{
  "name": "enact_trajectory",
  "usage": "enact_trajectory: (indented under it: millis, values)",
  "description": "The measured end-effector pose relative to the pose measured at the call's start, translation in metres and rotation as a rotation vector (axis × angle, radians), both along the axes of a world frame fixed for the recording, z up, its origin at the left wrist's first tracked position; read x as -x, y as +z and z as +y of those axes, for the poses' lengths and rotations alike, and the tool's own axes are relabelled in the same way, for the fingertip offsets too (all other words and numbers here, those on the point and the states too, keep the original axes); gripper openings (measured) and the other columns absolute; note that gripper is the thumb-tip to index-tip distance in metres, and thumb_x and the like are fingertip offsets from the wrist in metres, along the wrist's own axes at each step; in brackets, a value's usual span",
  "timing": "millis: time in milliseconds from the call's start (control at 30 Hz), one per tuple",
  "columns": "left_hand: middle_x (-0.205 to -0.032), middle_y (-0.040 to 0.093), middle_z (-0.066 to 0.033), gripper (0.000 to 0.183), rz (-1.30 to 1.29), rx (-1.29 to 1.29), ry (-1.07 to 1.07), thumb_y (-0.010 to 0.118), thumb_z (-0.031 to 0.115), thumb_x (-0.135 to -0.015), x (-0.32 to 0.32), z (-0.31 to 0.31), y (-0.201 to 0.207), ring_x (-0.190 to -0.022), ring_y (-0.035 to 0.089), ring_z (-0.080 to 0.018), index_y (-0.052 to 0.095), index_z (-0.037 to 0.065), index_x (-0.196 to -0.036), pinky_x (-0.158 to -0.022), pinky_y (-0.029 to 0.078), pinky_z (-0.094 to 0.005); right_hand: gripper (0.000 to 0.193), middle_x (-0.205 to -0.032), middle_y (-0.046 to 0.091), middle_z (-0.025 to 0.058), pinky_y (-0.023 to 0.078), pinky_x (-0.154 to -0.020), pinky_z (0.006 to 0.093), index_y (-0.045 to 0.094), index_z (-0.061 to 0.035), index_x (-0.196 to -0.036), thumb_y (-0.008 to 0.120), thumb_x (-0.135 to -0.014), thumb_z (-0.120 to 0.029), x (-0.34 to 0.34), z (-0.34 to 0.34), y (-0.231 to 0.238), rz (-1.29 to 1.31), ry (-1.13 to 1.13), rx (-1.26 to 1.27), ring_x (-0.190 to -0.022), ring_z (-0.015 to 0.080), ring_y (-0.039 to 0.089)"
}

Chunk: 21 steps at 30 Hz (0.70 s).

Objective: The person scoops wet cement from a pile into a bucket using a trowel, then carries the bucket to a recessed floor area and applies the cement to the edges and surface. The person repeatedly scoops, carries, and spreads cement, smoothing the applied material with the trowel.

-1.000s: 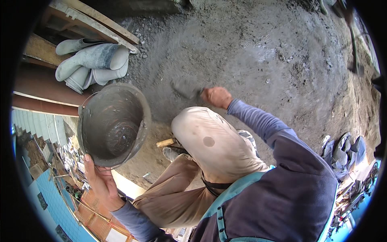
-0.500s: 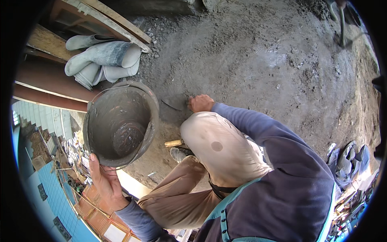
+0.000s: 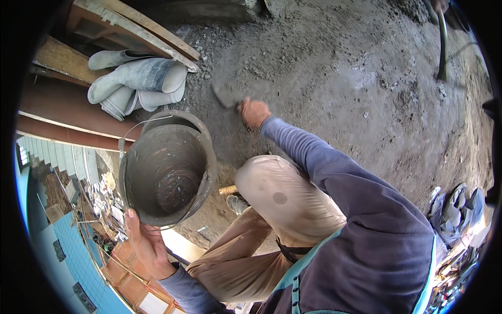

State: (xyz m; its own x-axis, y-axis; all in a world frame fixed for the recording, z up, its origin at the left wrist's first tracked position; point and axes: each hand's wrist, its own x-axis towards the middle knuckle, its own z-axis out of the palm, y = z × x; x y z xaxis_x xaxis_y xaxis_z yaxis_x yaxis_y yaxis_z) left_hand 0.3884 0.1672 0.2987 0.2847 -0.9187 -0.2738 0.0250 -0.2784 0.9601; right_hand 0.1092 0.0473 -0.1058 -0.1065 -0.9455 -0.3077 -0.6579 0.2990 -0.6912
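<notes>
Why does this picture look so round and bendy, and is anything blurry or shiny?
Head view: a wide fisheye lens, so dark borders surround it and the blue surface curves; head view: the trowel by the right hand looks soft, blending into grey ground; head view: a pale sheen on that ground, with the bucket dim inside.

the left one of two cameras on the person's head looks down from up high. the person's right shoulder (image 3: 381, 209) is big and close to it. the bucket (image 3: 140, 172) and the bent knee (image 3: 269, 180) are lower, and the ground (image 3: 324, 99) is farther down. the view is round and very wide, with black corners. the blue wall (image 3: 69, 259) past the ground's left edge bends along the rim.
</notes>
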Motion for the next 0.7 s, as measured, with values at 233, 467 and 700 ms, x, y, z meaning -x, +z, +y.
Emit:
enact_trajectory:
  millis: [233, 467, 700]
  values:
    - [-0.133, 0.069, -0.0116, 0.032, 0.109, -0.010, 0.006, 0.062, 0.020, -0.109, 0.000, 0.001, 0.006, -0.117, 0.070, -0.0212, 0.058, 0.001, -0.134, -0.100, 0.059, -0.0397, 0.052, -0.096, 0.075, 0.0289, 0.060, -0.082, 0.0556, 0.062, 0.0057, -0.115, 0.047, -0.109, -0.044, 0.055, 0.029, -0.003, 0.054, -0.069, -0.009, -0.093, 0.0455, 0.076]
    - [-0.132, 0.070, -0.0109, 0.030, 0.050, -0.004, 0.000, 0.063, 0.021, -0.108, -0.004, 0.001, 0.004, -0.116, 0.071, -0.0213, 0.060, 0.002, -0.132, -0.099, 0.060, -0.0401, 0.049, -0.091, 0.076, 0.0253, 0.061, -0.077, 0.0545, 0.058, 0.0031, -0.110, 0.042, -0.111, -0.044, 0.084, 0.015, -0.010, 0.229, 0.075, -0.003, -0.084, 0.0423, 0.076]
    - [-0.126, 0.070, -0.0080, 0.023, 0.070, -0.023, -0.020, 0.064, 0.019, -0.108, 0.006, -0.006, 0.004, -0.110, 0.071, -0.0187, 0.060, 0.005, -0.126, -0.095, 0.060, -0.0375, 0.056, -0.105, 0.075, 0.0299, 0.059, -0.089, 0.0561, 0.058, 0.0048, -0.122, 0.046, -0.109, -0.048, 0.111, -0.006, 0.028, 0.157, -0.220, -0.023, -0.101, 0.0464, 0.075]
